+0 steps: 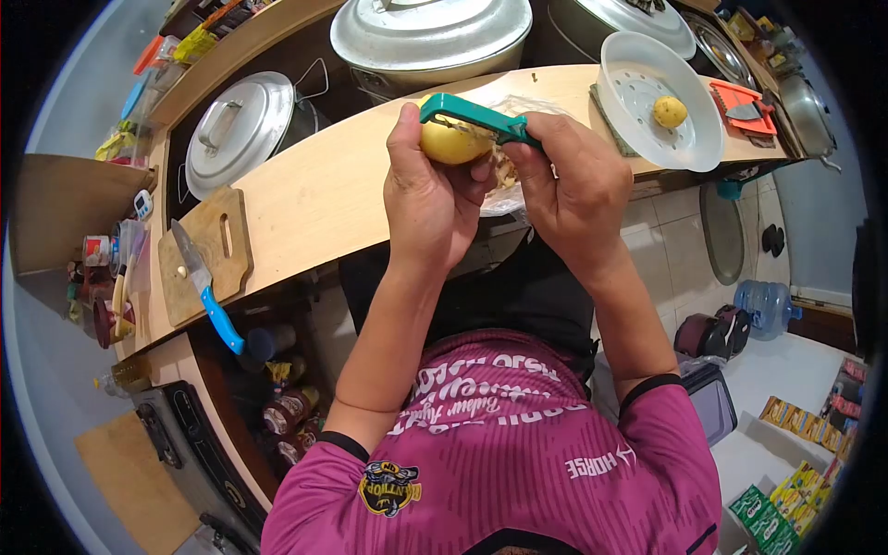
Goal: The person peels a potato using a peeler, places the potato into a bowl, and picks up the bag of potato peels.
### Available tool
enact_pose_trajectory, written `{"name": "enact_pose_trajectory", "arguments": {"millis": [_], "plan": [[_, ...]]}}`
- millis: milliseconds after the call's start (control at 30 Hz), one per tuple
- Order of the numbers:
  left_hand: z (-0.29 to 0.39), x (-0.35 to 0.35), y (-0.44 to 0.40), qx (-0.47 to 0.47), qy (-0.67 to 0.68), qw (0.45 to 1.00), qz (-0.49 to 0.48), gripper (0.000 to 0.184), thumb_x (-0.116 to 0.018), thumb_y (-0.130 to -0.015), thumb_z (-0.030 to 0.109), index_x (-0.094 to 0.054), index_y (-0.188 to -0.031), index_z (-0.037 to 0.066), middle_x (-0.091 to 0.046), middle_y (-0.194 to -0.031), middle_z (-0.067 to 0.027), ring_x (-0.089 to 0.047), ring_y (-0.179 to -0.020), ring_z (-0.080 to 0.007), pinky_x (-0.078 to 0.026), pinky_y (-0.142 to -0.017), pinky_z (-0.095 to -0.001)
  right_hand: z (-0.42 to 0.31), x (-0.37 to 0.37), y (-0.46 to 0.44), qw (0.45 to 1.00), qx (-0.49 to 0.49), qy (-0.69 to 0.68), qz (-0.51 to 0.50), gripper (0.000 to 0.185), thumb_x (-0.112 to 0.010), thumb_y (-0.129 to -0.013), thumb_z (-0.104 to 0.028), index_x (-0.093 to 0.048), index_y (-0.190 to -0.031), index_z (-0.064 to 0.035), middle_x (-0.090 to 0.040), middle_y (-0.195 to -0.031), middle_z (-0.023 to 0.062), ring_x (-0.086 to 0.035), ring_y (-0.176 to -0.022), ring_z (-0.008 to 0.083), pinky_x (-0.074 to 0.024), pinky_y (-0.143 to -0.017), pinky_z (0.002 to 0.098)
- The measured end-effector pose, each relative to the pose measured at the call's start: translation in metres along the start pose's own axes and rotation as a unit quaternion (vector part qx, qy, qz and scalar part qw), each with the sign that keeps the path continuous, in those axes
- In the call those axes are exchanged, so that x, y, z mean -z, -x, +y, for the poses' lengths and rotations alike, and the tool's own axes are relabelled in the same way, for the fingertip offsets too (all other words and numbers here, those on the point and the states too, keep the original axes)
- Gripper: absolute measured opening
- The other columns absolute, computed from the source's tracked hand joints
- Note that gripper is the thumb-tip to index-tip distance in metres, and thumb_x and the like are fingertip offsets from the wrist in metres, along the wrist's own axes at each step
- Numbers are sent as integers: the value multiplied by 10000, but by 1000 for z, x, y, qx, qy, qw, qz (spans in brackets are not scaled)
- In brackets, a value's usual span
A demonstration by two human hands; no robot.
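Left hand [425, 203] has its fingers clamped around a potato [456, 146], thumb on one side, held up just above the near edge of the desk [319, 190]. Right hand [583, 185] has its fingers closed on the handle of a green peeler [474, 113], which lies right across the top of the potato.

Behind and under the hands there's a clear plastic bag [500, 202] with peelings [505, 172] in it, partly blocked by the hands and potato. Over to the right, a whitish basin [614, 104] with slots holds another potato [670, 112]. Over to the left, a knife [215, 305] with a blue handle lies on a wooden board [237, 252], handle poking past the edge. Lidded pots [242, 125] line the back.

The held potato looks smooth and yellow, with a darker streak by the peeler. Can't really make out the blade's contact, and some of the left fingers are tucked out of sight. The big middle pot [430, 42] gets cut off up top.
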State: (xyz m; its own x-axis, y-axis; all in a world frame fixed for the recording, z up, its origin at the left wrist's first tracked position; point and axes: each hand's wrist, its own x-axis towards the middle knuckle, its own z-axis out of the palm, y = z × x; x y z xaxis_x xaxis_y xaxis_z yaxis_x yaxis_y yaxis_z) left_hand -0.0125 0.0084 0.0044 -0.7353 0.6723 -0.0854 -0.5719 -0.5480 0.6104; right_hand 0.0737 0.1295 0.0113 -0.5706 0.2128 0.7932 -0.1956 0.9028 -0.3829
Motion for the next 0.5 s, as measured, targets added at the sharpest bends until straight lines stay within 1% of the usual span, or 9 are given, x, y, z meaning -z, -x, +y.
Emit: {"name": "enact_pose_trajectory", "arguments": {"millis": [33,167,267,333,367,400,433,467,500], "plan": [[1,1,0,1,-8,1000,-14,508,-408,-1033,539,-586,-1006,63,-624,-829,-55,-553,-666,-133,-498,-639,-289,0,0,-1,1000,0,-1,0,130,-688,-907,-119,-638,-978,-23,-640,-785,138,-623,-654,318,-478,-588,375],[2,3,-2,-4,-7,1000,-20,496,-412,-1032,527,-590,-1002,65,-631,-837,-59,-558,-665,-136,-493,-634,-289,0,1,-3,1000,-8,1,-11,136,-688,-912,-125,-640,-986,-22,-644,-794,134,-627,-658,313,-483,-592,369],[3,6,-2,2,1,999,-35,484,-414,-1033,511,-589,-1027,60,-640,-856,-69,-566,-674,-143,-485,-623,-287,1,0,-4,1000,-11,-1,-13,133,-687,-914,-123,-643,-987,-21,-646,-792,134,-627,-654,307,-481,-586,365],[4,7,-4,13,25,999,-32,504,-381,-1040,510,-579,-1073,48,-655,-891,-96,-560,-673,-149,-464,-597,-277,4,0,-5,1000,-11,-3,-13,128,-686,-914,-119,-645,-986,-21,-645,-787,136,-627,-651,302,-479,-580,361],[5,5,-1,13,25,999,-32,504,-381,-1040,510,-579,-1073,48,-655,-891,-96,-560,-673,-149,-464,-597,-277,8,1,-5,999,-33,8,-22,126,-685,-914,-115,-646,-987,-19,-643,-778,139,-627,-646,297,-475,-574,357],[5,2,3,27,11,998,-56,525,-353,-1043,517,-574,-1094,43,-660,-915,-110,-551,-666,-145,-452,-583,-272,11,2,-6,998,-55,19,-30,124,-684,-914,-111,-648,-988,-18,-641,-769,142,-626,-641,293,-471,-567,352],[6,1,5,41,-3,996,-80,547,-325,-1046,523,-568,-1114,38,-666,-939,-124,-543,-660,-141,-440,-569,-266,14,3,-6,998,-55,18,-30,124,-684,-914,-111,-648,-988,-18,-641,-769,142,-626,-641,293,-471,-567,352],[4,5,5,54,4,992,-113,579,-284,-1047,538,-560,-1138,38,-669,-972,-140,-521,-635,-130,-419,-538,-262,17,4,-5,997,-69,2,-32,116,-680,-916,-112,-649,-980,-20,-641,-760,138,-622,-630,289,-465,-559,345],[5,9,4,52,4,992,-111,579,-284,-1047,538,-560,-1138,38,-669,-972,-140,-521,-635,-130,-419,-538,-262,19,4,-5,996,-83,-14,-35,109,-677,-919,-113,-651,-972,-21,-641,-751,133,-617,-620,286,-459,-550,338]]}}
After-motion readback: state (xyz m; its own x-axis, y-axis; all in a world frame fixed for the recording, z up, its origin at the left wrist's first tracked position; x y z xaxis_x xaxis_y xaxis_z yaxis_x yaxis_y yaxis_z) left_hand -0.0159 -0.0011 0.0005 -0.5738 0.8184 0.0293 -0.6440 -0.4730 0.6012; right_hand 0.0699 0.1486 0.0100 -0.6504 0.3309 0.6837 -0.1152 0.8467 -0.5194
